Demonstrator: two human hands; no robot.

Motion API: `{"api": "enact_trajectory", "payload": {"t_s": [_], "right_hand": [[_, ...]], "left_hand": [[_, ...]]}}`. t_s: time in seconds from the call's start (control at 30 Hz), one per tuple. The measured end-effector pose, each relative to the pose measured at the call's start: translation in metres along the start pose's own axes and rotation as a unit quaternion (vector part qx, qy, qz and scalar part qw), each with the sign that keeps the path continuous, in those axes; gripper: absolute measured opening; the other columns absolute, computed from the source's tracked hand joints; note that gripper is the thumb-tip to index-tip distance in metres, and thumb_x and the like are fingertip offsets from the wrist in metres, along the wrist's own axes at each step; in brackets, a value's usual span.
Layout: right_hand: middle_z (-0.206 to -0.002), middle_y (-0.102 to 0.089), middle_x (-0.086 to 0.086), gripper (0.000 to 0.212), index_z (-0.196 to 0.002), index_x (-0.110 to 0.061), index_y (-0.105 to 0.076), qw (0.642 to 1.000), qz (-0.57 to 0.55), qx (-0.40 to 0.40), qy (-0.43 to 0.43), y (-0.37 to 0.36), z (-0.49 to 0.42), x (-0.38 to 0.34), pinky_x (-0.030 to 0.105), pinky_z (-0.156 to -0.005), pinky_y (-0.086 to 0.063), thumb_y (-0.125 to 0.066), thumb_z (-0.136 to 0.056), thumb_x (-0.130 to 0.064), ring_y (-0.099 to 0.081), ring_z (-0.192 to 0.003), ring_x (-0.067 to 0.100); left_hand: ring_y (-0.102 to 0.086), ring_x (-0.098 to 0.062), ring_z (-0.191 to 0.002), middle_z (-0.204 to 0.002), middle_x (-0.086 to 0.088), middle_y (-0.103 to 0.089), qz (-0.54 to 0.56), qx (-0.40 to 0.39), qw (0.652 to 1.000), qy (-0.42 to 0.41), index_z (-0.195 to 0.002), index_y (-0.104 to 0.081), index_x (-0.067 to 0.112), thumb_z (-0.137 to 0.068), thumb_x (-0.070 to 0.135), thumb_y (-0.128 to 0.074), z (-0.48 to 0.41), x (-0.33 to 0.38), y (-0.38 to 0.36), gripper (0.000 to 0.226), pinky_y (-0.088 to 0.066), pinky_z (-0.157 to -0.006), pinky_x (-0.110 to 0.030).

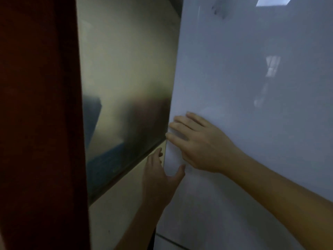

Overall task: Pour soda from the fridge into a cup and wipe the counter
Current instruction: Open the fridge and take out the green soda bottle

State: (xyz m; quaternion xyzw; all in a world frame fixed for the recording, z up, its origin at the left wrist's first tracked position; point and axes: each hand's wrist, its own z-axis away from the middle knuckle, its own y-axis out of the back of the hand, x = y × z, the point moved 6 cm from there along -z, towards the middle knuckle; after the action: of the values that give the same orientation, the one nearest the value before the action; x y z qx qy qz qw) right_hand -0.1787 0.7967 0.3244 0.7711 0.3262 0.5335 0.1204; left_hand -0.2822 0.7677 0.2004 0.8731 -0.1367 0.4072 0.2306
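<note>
Close up, the pale fridge door (252, 87) fills the right side of view, with a shiny steel panel (126, 78) to its left and a dark red surface (36, 123) beyond that. The right hand (201, 143) lies flat on the door front, fingers straight. The left hand (158, 175) grips the door's left edge, thumb on the front.

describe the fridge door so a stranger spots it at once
Right of the dark red surface and the metallic panel stands the fridge door. The left hand and right hand meet at its left edge. Unlike that panel, it is pale bluish white.
</note>
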Motion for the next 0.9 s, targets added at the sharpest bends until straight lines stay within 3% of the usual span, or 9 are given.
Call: {"api": "enact_trajectory", "payload": {"t_s": [0.1, 0.2, 0.3, 0.4, 0.47, 0.53, 0.63, 0.73, 0.9], "right_hand": [[-0.129, -0.059, 0.019, 0.035, -0.119, -0.010, -0.064, 0.998, 0.033, -0.015, 0.055, -0.006, -0.021, -0.001, 0.054, -0.117, -0.025, -0.043, -0.093, -0.021, -0.047, -0.131, 0.036], [-0.102, -0.064, 0.013, 0.030, -0.098, -0.010, -0.068, 0.994, 0.058, -0.035, 0.090, -0.013, -0.037, -0.002, 0.055, -0.116, -0.022, -0.042, -0.094, -0.025, -0.055, -0.112, 0.034], [-0.090, -0.060, 0.010, 0.034, -0.091, -0.012, -0.065, 0.989, 0.074, -0.069, 0.105, -0.014, -0.045, -0.001, 0.056, -0.116, -0.021, -0.040, -0.096, -0.034, -0.055, -0.097, 0.031], [-0.091, -0.060, 0.010, 0.037, -0.092, -0.012, -0.065, 0.988, 0.074, -0.095, 0.100, -0.011, -0.046, -0.003, 0.055, -0.117, -0.021, -0.040, -0.096, -0.039, -0.055, -0.100, 0.031], [-0.093, -0.061, 0.011, 0.038, -0.093, -0.012, -0.065, 0.986, 0.073, -0.112, 0.097, -0.010, -0.048, -0.004, 0.054, -0.118, -0.020, -0.040, -0.095, -0.040, -0.055, -0.103, 0.031], [-0.096, -0.061, 0.011, 0.039, -0.095, -0.012, -0.065, 0.985, 0.078, -0.124, 0.089, -0.010, -0.047, -0.004, 0.053, -0.119, -0.018, -0.040, -0.095, -0.041, -0.054, -0.107, 0.031], [-0.100, -0.062, 0.010, 0.038, -0.099, -0.015, -0.066, 0.986, 0.071, -0.118, 0.094, -0.001, -0.045, -0.012, 0.053, -0.119, -0.019, -0.040, -0.097, -0.042, -0.053, -0.113, 0.031], [-0.108, -0.062, 0.009, 0.037, -0.107, -0.020, -0.068, 0.986, 0.067, -0.110, 0.109, 0.024, -0.041, -0.028, 0.052, -0.120, -0.017, -0.040, -0.100, -0.043, -0.050, -0.120, 0.030], [-0.114, -0.061, 0.007, 0.041, -0.112, -0.022, -0.067, 0.987, 0.064, -0.109, 0.100, 0.073, -0.024, -0.058, 0.049, -0.123, -0.008, -0.033, -0.100, -0.042, -0.046, -0.126, 0.029]], "left_hand": [[-0.055, -0.012, -0.119, -0.131, 0.007, -0.055, 0.054, -0.047, 0.997, 0.009, -0.138, -0.043, 0.026, -0.070, 0.059, -0.068, -0.003, 0.006, -0.008, 0.080, -0.045, -0.092, -0.019], [-0.053, -0.011, -0.117, -0.128, 0.007, -0.053, 0.073, -0.065, 0.995, 0.021, -0.133, -0.045, 0.023, -0.072, 0.047, -0.080, -0.003, 0.000, -0.015, 0.074, -0.034, -0.083, -0.004], [-0.058, -0.012, -0.109, -0.119, 0.001, -0.058, 0.057, -0.049, 0.997, 0.026, -0.123, -0.047, 0.023, -0.071, 0.045, -0.080, -0.004, -0.004, -0.014, 0.065, -0.033, -0.078, -0.003], [-0.056, -0.008, -0.096, -0.110, -0.006, -0.061, 0.010, -0.042, 0.999, -0.002, -0.123, -0.049, 0.016, -0.063, 0.064, -0.065, -0.007, -0.008, -0.017, 0.078, -0.031, -0.076, -0.006], [-0.052, -0.007, -0.097, -0.112, 0.000, -0.056, 0.016, -0.085, 0.996, 0.007, -0.128, -0.048, 0.016, -0.056, 0.075, -0.057, -0.006, -0.008, -0.020, 0.094, -0.041, -0.079, -0.012], [-0.047, -0.004, -0.098, -0.113, 0.010, -0.049, 0.032, -0.090, 0.995, 0.018, -0.130, -0.046, 0.017, -0.053, 0.077, -0.056, -0.006, -0.010, -0.017, 0.098, -0.038, -0.081, -0.008], [-0.049, -0.004, -0.099, -0.113, 0.013, -0.049, 0.048, -0.084, 0.995, 0.029, -0.124, -0.049, 0.020, -0.064, 0.058, -0.079, 0.001, -0.011, -0.009, 0.077, -0.042, -0.080, -0.010], [-0.044, -0.003, -0.090, -0.103, 0.012, -0.044, 0.014, -0.051, 0.999, -0.012, -0.122, -0.054, 0.016, -0.060, 0.063, -0.072, 0.023, -0.004, 0.013, 0.080, -0.026, -0.069, -0.005], [-0.055, -0.001, -0.082, -0.096, 0.010, -0.057, 0.052, -0.109, 0.992, -0.036, -0.103, -0.047, 0.033, -0.061, 0.066, -0.066, 0.064, 0.010, 0.062, 0.057, -0.043, -0.067, -0.013]]}}
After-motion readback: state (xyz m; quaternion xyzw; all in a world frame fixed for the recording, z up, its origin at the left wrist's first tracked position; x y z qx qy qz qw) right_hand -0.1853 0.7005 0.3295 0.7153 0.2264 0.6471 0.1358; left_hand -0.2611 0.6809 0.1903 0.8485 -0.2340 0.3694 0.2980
